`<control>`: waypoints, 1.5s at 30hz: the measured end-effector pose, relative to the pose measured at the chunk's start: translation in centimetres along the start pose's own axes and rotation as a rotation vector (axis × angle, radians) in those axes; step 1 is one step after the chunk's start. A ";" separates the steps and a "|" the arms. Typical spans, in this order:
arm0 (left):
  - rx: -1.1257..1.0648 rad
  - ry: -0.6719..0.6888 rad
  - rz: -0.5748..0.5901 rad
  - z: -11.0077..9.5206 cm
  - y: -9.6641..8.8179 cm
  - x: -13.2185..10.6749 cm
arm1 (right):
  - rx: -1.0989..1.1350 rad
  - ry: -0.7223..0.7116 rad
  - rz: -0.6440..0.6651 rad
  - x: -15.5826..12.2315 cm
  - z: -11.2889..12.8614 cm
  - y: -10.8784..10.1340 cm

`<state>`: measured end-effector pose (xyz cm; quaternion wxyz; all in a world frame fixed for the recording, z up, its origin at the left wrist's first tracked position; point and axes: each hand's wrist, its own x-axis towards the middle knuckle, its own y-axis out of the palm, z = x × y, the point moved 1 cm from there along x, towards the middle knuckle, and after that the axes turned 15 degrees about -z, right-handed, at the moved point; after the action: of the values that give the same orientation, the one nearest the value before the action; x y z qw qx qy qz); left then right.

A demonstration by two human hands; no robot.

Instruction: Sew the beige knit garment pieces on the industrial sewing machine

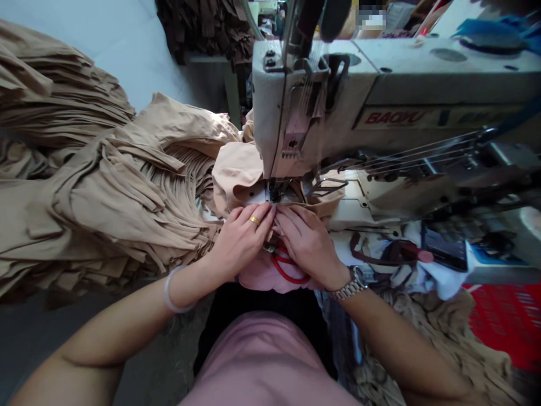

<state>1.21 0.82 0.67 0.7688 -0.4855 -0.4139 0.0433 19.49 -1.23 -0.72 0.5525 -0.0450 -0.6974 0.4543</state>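
Note:
Side by side at the front of the sewing machine (270, 113), both hands hold tan fabric (237, 169) close under the needle area (275, 192). My left hand (245, 239), with a gold ring, has its fingers together on the cloth edge. Touching it almost fingertip to fingertip, my right hand (306, 239) also presses the cloth with closed fingers. The fabric between the fingertips is mostly hidden. Red-handled scissors (291, 276) lie just below the right hand, over pink cloth, partly covered by it.
Heaped tan fabric pieces (105, 192) fill the left side. Threads run along the machine arm at right. A dark phone (444, 248) lies on white cloth right of the machine bed. More tan fabric (448, 327) and a red item (507, 321) are at lower right.

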 end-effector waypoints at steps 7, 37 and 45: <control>-0.017 -0.052 0.027 0.3 0.4 0.4 | -0.022 0.063 0.041 0.0 -0.3 0.3; -0.234 -0.024 -0.120 2.3 0.9 1.3 | 0.076 0.121 -0.057 1.3 -1.4 1.1; -0.241 -0.067 -0.060 2.5 1.0 1.5 | 0.176 0.203 0.028 1.4 -2.6 1.4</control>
<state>0.81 3.87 1.23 0.6916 -0.5599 -0.4561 -0.0137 20.43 1.90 -0.75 0.6157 -0.0521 -0.5945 0.5146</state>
